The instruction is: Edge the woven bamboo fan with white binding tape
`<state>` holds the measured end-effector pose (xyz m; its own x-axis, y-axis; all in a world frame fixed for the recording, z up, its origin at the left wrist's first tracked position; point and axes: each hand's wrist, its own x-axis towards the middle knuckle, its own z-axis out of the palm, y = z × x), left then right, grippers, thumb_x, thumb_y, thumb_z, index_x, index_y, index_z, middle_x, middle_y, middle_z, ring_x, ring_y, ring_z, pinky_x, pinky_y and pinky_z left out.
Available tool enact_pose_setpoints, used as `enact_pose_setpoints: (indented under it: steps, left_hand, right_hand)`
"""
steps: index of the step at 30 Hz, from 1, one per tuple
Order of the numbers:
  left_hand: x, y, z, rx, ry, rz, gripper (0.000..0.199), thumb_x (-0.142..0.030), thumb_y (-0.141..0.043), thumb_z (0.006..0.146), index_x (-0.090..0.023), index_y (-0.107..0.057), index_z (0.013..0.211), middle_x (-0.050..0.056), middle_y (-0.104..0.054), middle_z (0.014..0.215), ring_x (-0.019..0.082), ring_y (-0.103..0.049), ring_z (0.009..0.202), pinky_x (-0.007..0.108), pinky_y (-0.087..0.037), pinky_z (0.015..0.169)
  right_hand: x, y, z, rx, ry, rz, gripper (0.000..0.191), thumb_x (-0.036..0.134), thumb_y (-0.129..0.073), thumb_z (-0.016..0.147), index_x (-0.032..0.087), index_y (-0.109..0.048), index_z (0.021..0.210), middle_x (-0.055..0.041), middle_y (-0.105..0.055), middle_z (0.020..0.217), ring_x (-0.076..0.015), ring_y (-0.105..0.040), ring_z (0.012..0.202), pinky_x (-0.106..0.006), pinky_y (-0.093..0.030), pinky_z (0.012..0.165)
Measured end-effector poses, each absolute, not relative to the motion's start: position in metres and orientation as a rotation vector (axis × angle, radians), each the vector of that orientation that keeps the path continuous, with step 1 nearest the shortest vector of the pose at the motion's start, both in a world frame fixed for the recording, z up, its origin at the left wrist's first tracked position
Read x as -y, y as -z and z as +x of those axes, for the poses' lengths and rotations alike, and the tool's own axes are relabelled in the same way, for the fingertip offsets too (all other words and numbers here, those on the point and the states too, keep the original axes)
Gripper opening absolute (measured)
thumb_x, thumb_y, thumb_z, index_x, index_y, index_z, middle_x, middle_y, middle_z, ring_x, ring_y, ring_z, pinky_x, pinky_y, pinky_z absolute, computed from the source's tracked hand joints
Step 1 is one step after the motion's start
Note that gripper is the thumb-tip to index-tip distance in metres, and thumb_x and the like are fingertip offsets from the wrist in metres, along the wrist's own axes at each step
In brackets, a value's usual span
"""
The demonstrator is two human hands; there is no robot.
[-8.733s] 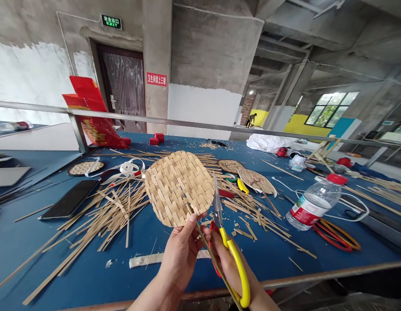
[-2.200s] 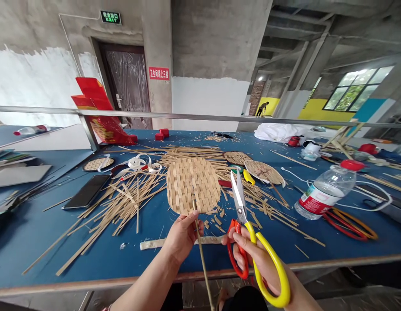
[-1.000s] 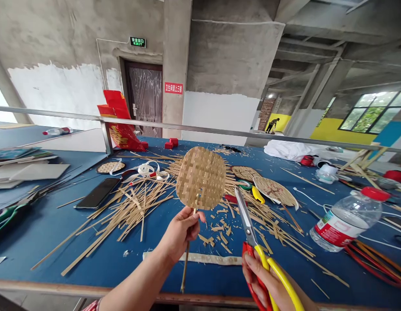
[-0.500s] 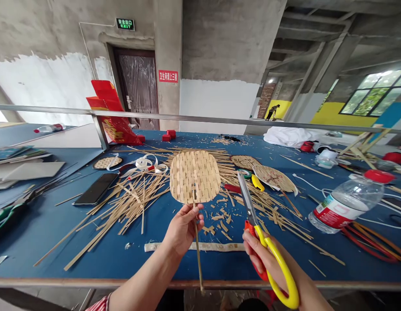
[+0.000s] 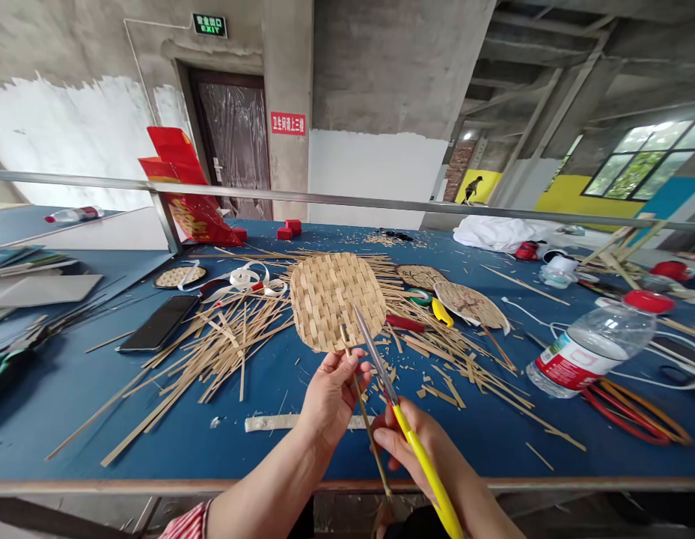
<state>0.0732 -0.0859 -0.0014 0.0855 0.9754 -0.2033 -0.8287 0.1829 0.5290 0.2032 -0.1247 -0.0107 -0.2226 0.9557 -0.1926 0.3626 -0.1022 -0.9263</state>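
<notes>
My left hand (image 5: 334,385) pinches the thin stick handle (image 5: 363,408) of a woven bamboo fan (image 5: 333,299), just under its rounded-square panel. The panel faces me, upright over the table. In my right hand (image 5: 408,442) is a pair of scissors (image 5: 389,378) with yellow on the handle. Their blades look closed and point up and left, the tips in front of the fan's lower right part. I cannot tell whether they touch it. My right fingers are close beside the lower handle; contact there is unclear.
Loose bamboo strips (image 5: 229,337) lie around the fan, with small offcuts (image 5: 437,389). A phone (image 5: 159,322) and white ribbon (image 5: 246,277) are on the left. On the right are a finished-looking fan (image 5: 470,305), a yellow-handled tool (image 5: 442,312) and a water bottle (image 5: 597,348).
My right hand has brought the scissors left to the fan and turned them edge-on. The fan has tilted, its handle's lower end swinging right. The view has shifted slightly.
</notes>
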Motion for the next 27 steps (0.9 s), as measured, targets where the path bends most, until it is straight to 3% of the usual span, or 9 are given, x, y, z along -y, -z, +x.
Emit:
enact_pose_setpoints:
  steps: [7,15,21,27]
  left_hand:
    - [0.0901,-0.0006,0.0731,-0.585,-1.356,0.359,0.019,-0.015,-0.07,0.06,-0.015,-0.061,0.077,-0.001,-0.063,0.078,0.009,-0.059,0.062,0.021,-0.049,0.06]
    - [0.0938,-0.0061,0.0706,-0.563,-1.396,0.443,0.021,-0.032,-0.061,0.07,-0.014,-0.06,0.081,0.004,-0.063,0.084,0.012,-0.058,0.065,0.024,-0.048,0.06]
    - [0.091,-0.0009,0.0702,-0.626,-1.431,0.471,0.021,-0.033,-0.063,0.067,-0.013,-0.061,0.074,0.003,-0.063,0.077,0.01,-0.057,0.058,0.021,-0.046,0.056]
    - [0.0875,0.0008,0.0663,-0.654,-1.447,0.444,0.023,-0.034,-0.067,0.062,-0.014,-0.059,0.071,0.001,-0.064,0.074,0.009,-0.056,0.054,0.022,-0.046,0.056]
  right_hand:
    - [0.1246,0.0104,0.2016,1.581,-1.306,-1.519,0.015,0.022,-0.051,0.064,0.022,-0.036,0.068,0.0021,-0.054,0.06,-0.0105,-0.049,0.046,-0.02,-0.033,0.038]
    - [0.1243,0.0099,0.2027,1.612,-1.334,-1.461,0.015,0.022,-0.051,0.065,0.022,-0.037,0.07,0.0032,-0.052,0.063,-0.0111,-0.052,0.049,-0.021,-0.033,0.039]
    - [0.1237,0.0156,0.2027,1.614,-1.284,-1.504,0.016,0.022,-0.05,0.066,0.021,-0.035,0.068,0.0029,-0.053,0.064,-0.01,-0.051,0.048,-0.02,-0.033,0.039]
    - [0.1252,0.0089,0.2006,1.652,-1.255,-1.544,0.021,0.04,-0.045,0.073,0.02,-0.038,0.07,0.0042,-0.052,0.052,-0.0064,-0.04,0.036,-0.019,-0.032,0.037]
